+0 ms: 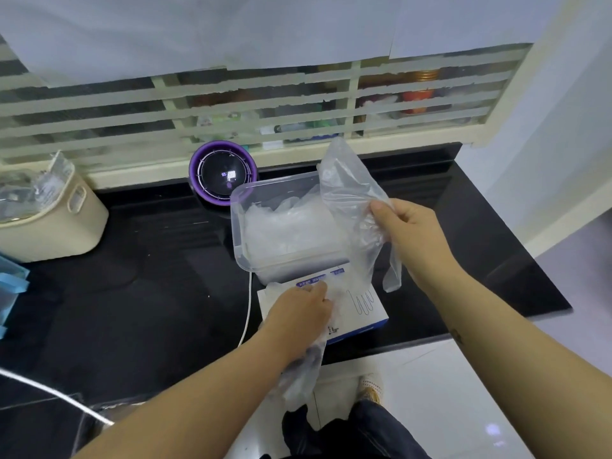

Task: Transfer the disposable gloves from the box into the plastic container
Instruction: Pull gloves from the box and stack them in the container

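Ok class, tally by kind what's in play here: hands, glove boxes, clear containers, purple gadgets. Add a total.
Hands: 2, left hand and right hand
Glove box: 1
Plastic container: 1
Purple gadget: 1
Total: 5

Black counter, white-blue box

Counter tally
One box, one plastic container, two gloves drawn out, one purple gadget, one cream basket.

The left grip curls on the box, pinching a glove; the right grip, raised beyond the box, pinches a second glove.
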The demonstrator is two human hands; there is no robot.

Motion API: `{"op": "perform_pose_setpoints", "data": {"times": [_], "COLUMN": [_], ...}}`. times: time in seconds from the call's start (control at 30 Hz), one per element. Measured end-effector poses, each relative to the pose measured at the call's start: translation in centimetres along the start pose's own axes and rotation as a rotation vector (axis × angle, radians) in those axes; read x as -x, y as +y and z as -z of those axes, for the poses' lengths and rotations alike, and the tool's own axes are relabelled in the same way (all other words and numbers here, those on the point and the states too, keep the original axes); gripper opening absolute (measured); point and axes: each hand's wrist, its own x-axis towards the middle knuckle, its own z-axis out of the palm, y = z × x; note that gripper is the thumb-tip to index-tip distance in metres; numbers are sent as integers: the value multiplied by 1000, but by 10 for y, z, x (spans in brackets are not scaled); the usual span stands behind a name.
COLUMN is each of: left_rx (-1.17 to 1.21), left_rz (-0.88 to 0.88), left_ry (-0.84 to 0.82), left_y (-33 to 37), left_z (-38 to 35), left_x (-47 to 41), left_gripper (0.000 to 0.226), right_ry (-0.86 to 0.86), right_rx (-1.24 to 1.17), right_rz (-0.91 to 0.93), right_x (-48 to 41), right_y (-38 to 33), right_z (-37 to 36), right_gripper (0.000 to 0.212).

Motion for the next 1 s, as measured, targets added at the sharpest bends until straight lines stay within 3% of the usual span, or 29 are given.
{"op": "perform_pose_setpoints", "data": {"times": [0.1, 0.23, 0.4, 0.53, 0.6, 0.67, 0.73, 0.83, 0.93, 1.0], "left_rx": [54, 377, 350, 575, 873, 1330, 1652, 1728, 1685, 1730], "left_rz": [48, 95, 117, 257, 403, 574, 638, 531, 442, 406], "left_ry": [-165, -270, -403, -205, 5, 249, 372, 275, 192, 230], "left_y": [5, 8, 2, -27, -50, -70, -83, -93, -89, -87], "left_z": [-12, -9, 22, 65, 87, 109, 127, 131, 127, 125], "left_x": [0, 6, 4, 12, 14, 15, 20, 23, 21, 20], "left_gripper": [44, 33, 43, 34, 25, 23, 37, 60, 42, 26], "right_ry": [-5, -53, -125, -135, -149, -201, -262, -359, -429, -459], "right_rx": [-12, 8, 60, 132, 177, 232, 357, 517, 602, 568], "right_rz": [-23, -35, 12, 106, 160, 209, 274, 385, 431, 421], "right_x": [1, 2, 0, -2, -5, -8, -10, -12, -13, -17], "right_y": [2, 4, 2, -14, -22, -31, -38, -47, -51, -52], "right_z": [1, 0, -3, 3, 6, 7, 5, 1, -4, -3], "right_gripper": [34, 32, 33, 24, 22, 18, 18, 18, 16, 14]}}
